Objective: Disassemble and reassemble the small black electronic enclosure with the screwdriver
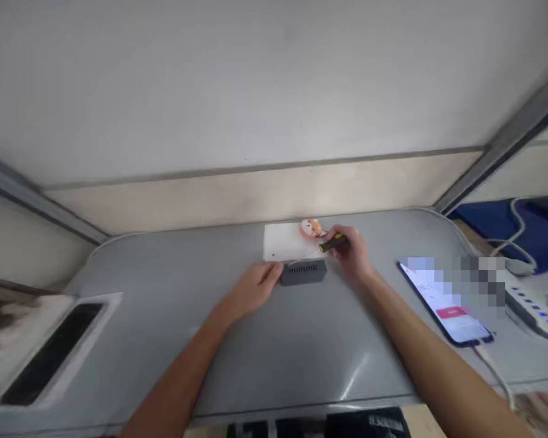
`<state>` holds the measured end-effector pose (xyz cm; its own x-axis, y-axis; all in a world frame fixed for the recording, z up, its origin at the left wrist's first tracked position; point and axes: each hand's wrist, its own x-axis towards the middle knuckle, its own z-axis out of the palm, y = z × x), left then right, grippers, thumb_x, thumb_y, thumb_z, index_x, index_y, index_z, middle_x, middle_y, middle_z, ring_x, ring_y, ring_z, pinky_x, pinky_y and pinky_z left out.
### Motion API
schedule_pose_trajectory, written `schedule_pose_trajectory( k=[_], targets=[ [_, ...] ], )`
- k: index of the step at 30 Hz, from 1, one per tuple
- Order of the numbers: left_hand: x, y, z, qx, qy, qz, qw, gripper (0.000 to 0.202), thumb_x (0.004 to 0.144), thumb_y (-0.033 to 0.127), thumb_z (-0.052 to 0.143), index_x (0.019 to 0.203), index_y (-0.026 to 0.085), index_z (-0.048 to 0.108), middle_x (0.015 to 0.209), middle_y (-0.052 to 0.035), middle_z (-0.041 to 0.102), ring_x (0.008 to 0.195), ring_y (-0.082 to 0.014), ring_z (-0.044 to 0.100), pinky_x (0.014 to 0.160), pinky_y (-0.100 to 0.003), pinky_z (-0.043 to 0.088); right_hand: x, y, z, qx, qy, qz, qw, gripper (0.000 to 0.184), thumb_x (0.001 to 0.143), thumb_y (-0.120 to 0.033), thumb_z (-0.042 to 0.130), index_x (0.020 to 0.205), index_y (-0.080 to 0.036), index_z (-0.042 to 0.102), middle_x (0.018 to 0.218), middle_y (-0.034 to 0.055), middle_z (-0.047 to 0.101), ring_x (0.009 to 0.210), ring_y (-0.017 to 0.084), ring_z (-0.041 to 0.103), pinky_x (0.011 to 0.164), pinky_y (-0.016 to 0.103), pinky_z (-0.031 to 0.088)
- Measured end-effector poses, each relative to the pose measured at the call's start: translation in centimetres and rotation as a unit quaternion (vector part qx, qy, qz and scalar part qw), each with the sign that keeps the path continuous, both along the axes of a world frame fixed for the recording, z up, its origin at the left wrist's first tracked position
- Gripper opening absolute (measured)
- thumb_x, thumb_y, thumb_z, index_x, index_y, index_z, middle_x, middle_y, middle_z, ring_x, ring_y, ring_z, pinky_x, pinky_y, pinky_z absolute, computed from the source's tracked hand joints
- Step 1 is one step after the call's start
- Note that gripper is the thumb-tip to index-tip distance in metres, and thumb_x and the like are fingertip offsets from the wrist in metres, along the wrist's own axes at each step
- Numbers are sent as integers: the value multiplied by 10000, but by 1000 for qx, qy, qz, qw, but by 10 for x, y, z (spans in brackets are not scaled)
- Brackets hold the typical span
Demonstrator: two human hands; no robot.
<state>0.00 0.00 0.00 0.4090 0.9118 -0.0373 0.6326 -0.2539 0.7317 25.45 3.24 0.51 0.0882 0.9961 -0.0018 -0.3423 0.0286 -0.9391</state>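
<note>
In the head view a small dark grey box (304,273) with a row of vent slots rests on the grey table. My left hand (258,285) grips its left end between thumb and fingers. A screwdriver (332,243) with a dark and yellow handle is held in my right hand (352,252). Its thin shaft points left and down, the tip at the box's upper left edge near my left thumb; whether it touches a screw is too small to tell. Behind the box lies a white sheet (283,238) with a small dark speck on it. A round orange and white figure (311,228) sits at the sheet's right.
A lit phone (442,304) with a cable lies to the right, beside a white power strip (532,307). On the left is a black panel in a white frame (55,353). A wall (274,193) closes the table's back. Dark packages (365,424) show below the front edge.
</note>
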Motion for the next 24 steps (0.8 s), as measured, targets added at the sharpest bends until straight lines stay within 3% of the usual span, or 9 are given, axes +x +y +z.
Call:
schedule_pose_trajectory(
  k=[3, 6, 10, 16, 24],
  targets=[
    [3, 3, 0, 35, -49, 0, 998, 538, 1094, 524, 311, 986, 178, 708, 898, -55, 747, 831, -210, 673, 764, -318, 494, -2, 1, -2, -8, -9, 10, 1000, 311, 776, -455, 580, 627, -195, 663, 484, -8, 489, 456, 104, 375, 478, 283, 212],
    [2, 3, 1, 86, -88, -3, 992, 427, 1097, 445, 350, 1164, 200, 693, 1074, -68, 752, 948, -205, 682, 846, -317, 519, -2, 2, -5, -14, -7, 17, 1000, 306, 798, -446, 581, 647, -194, 667, 481, -9, 486, 460, 106, 364, 481, 280, 215],
    [-2, -1, 5, 179, -76, -35, 980, 264, 1067, 328, 439, 1150, 205, 657, 1063, -65, 726, 931, -180, 674, 817, -296, 537, -1, 3, -7, -19, -1, 20, 1000, 295, 821, -417, 584, 647, -193, 664, 483, -8, 473, 468, 111, 363, 484, 280, 217],
    [-2, -1, 5, 350, -25, -80, 933, 154, 969, 243, 592, 1111, 207, 641, 1030, -71, 746, 859, -181, 697, 826, -331, 576, -1, 3, -8, -29, 3, 16, 999, 280, 827, -389, 579, 645, -195, 664, 517, -1, 495, 477, 112, 376, 498, 286, 244],
    [-2, 4, 3, 449, 25, -104, 887, 123, 950, 247, 653, 1063, 205, 679, 1018, -76, 773, 882, -207, 739, 828, -360, 601, -3, 7, -15, -37, -37, -7, 999, 284, 868, -445, 597, 771, -200, 703, 616, -1, 565, 523, 113, 401, 507, 279, 249]
  ],
)
